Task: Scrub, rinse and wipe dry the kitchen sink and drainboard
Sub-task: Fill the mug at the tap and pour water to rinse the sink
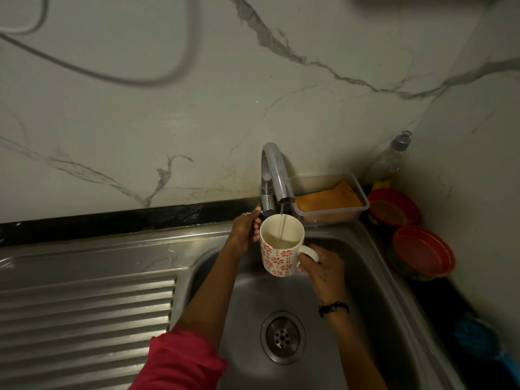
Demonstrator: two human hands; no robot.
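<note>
A steel sink [374, 277] with a round drain [282, 336] lies below me, and its ribbed drainboard [84, 313] stretches to the left. My right hand [320, 267] grips the handle of a white mug [278, 250] with a red flower pattern, holding it under the chrome faucet [274, 170]. A thin stream of water runs from the spout into the mug, which is partly full. My left hand [246, 228] reaches behind the mug to the tap's base, fingers at the tap handle, which the hand and mug mostly hide.
A clear plastic tub [363, 204] holding an orange sponge [327, 199] sits behind the sink at the right. A dish soap bottle [389, 161] and two red bowls [394, 208] [422, 250] stand along the right wall. A blue brush [478, 342] lies at the lower right.
</note>
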